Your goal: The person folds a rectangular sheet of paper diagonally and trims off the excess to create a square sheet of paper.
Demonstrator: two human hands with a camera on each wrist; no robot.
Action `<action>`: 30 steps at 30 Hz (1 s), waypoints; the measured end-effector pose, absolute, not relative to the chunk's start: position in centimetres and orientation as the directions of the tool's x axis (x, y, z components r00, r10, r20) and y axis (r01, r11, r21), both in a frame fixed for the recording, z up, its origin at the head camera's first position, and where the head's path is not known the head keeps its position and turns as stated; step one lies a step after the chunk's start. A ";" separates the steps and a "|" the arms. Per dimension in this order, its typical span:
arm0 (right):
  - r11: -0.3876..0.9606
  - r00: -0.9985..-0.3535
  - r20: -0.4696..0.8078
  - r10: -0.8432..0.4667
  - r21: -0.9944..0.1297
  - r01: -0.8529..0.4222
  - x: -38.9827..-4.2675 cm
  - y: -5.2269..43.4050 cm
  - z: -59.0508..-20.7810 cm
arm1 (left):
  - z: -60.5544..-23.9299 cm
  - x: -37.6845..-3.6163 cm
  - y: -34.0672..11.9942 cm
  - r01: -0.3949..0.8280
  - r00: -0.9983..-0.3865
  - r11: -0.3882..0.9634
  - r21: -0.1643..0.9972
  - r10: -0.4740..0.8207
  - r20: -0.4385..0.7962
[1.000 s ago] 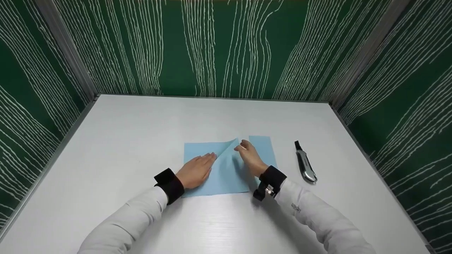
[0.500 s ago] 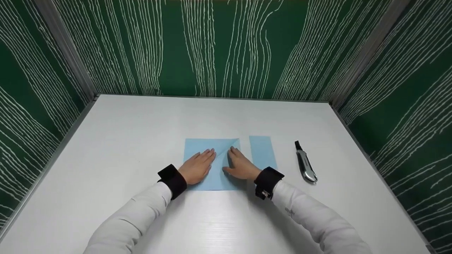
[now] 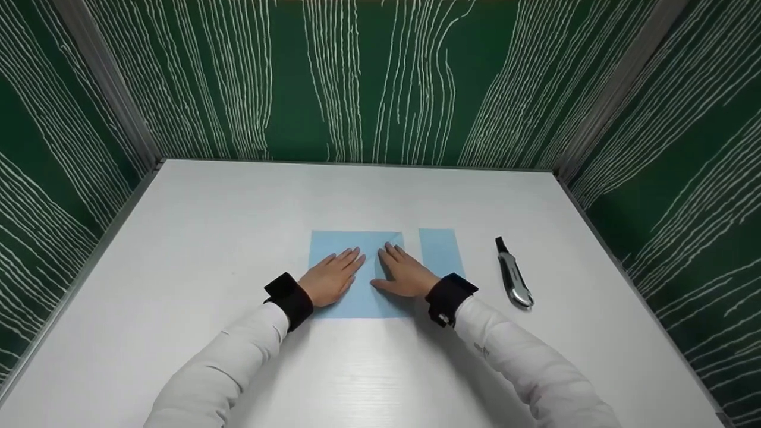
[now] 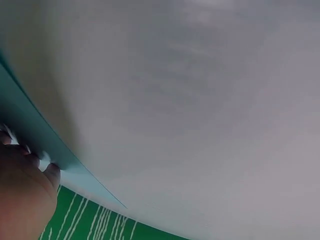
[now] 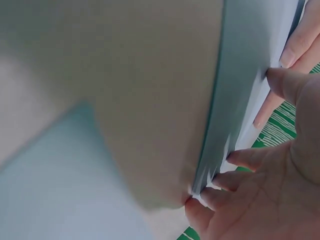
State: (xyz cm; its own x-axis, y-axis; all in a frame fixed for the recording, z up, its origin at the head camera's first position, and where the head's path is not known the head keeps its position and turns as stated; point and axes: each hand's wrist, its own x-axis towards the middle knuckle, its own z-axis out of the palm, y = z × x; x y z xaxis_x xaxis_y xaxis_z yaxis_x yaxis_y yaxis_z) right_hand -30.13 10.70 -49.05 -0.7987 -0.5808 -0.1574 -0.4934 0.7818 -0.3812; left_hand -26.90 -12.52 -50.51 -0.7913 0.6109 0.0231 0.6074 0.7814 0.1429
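On the white worktop (image 3: 238,208), two hands flatten a blue paper square (image 3: 357,241).
Left hand (image 3: 330,278) and right hand (image 3: 404,276) lie side by side, fingers straight, pointing far.

Blue paper (image 3: 357,297) – middle hidden under both hands | knife (image 3: 512,274) – blade state too small to tell | left wrist view – left hand (image 4: 22,200) cut off at frame corner, paper edge blurred | right wrist view – close-up, blurred
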 end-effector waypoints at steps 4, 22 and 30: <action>0.782 -0.786 -0.181 -0.592 -0.365 -0.505 -30.3 10.8 -48.9 | -50.5 -26.9 -12.5 0.613 -0.788 0.776 0.151 0.614 0.041; 0.802 -0.778 -0.232 -0.584 -0.315 -0.508 -31.0 10.9 -49.3 | -51.3 -28.0 -13.3 0.590 -0.790 0.775 0.225 0.612 -0.039; 0.807 -0.784 -0.235 -0.575 -0.320 -0.496 -30.8 10.8 -49.0 | -51.3 -28.1 -13.4 0.583 -0.793 0.778 0.234 0.608 -0.043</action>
State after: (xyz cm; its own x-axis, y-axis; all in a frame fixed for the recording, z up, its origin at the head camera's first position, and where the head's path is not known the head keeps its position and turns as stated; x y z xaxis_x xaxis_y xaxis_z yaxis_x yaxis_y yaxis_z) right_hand -30.81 10.85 -49.05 -0.7838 -0.5747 -0.2352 -0.4957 0.8072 -0.3204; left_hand -28.13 -13.38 -51.32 -0.7931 0.6076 -0.0426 0.5833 0.7778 0.2342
